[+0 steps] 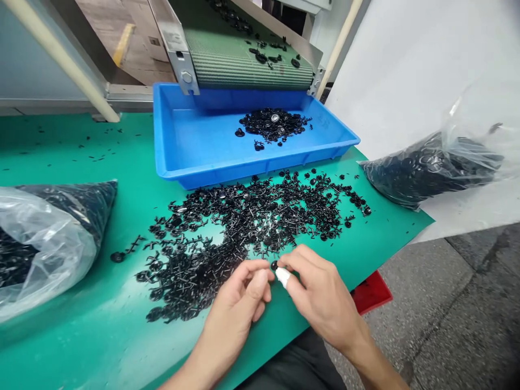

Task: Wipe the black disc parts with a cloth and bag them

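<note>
Between the thumb and fingers of my right hand (320,292) is a small round black plastic part (274,265); white tape wraps the thumb tip. Close beside it, my left hand (241,303) has its fingers curled, thumb against the index finger. Whatever those fingers hold, if anything, is hidden. Both hands are over the near edge of a wide spread of small black plastic pieces (244,216), some round and some branched like sprues, on the green tabletop (73,346).
Behind the spread stands a blue tray (195,170) with a pile of black parts, below a green conveyor belt (227,59) carrying more. Clear plastic bags of black parts lie left (69,233) and right (430,168). A red bin (376,292) sits below the table's right edge.
</note>
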The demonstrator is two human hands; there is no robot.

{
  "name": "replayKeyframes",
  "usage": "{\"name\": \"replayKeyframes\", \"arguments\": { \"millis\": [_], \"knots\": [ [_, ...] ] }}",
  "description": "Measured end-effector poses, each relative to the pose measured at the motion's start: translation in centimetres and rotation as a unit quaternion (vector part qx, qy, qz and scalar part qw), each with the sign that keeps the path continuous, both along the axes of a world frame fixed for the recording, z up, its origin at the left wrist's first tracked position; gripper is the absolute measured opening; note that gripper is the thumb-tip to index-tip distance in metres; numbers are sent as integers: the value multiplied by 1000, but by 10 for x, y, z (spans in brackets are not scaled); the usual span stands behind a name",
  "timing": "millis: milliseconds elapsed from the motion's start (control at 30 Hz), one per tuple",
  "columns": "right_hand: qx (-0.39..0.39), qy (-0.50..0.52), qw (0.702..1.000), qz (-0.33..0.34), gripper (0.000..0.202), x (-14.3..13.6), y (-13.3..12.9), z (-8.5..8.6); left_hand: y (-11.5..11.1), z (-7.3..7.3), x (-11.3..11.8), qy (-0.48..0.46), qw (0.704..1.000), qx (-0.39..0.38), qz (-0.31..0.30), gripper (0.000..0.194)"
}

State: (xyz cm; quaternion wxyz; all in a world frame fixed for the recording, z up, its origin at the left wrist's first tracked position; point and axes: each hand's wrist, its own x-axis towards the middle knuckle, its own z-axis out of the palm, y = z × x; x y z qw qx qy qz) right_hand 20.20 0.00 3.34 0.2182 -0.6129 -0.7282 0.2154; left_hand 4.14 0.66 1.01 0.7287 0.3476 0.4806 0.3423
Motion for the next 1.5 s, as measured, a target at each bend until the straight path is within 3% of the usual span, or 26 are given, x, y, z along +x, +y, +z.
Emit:
{"name": "replayKeyframes", "arguments": {
  "millis": [133, 300, 400, 533, 1100, 1267, 1400, 1500],
  "knots": [
    [-22, 48, 998, 43, 25, -2, -10, 11, 1, -3, -2, 2, 1000, 5, -23, 32],
    [11, 36, 997, 61, 48, 1, -23, 10, -2, -10, -3, -35, 999, 4, 42, 29],
    [69, -11, 997, 36, 44, -1, -30, 0, -4, -12, -2, -32, 997, -2, 65, 31],
    [85, -59, 995, 17, 32, -11, -36, -9, -6, -11, 0, -26, 996, -7, 81, 27],
    [152, -97, 983, -33, 31, -23, -38, -15, -6, -10, 2, 3, 997, 22, 67, 23],
    [113, -64, 990, -48, 27, -26, -35, -11, -7, -11, 2, 17, 996, 47, 69, 21],
    [-20, 51, 998, -32, 23, -19, -30, -8, -7, -12, 2, 32, 995, 76, 59, 19],
    [-103, 79, 990, -52, 24, -9, -23, -11, -7, -14, 1, 49, 994, 79, 59, 18]
  ]
}}
